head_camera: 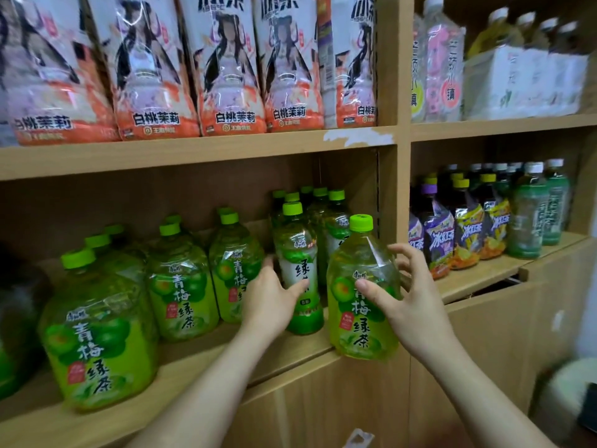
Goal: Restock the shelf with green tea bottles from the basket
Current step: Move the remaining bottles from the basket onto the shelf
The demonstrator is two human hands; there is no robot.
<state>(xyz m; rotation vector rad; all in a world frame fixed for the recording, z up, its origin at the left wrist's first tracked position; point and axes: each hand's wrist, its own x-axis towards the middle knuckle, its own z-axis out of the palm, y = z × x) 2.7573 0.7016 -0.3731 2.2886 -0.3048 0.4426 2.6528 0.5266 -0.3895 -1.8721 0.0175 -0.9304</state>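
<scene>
Bottle (pixel 361 302) between right hand (pixel 410 305) fingers (pixel 403 253).

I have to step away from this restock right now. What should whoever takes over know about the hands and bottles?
Left hand: open, fingers against the slim green tea bottle standing on the middle shelf.
Right hand: open, thumb on the wide plum green tea bottle, which stands at the shelf's front edge; fingers spread, no firm grip.
Done: rows of plum green tea bottles already line the shelf to the left.
Left: push the front bottle back into line. The basket is out of view, so remaining stock cannot be told.
</scene>
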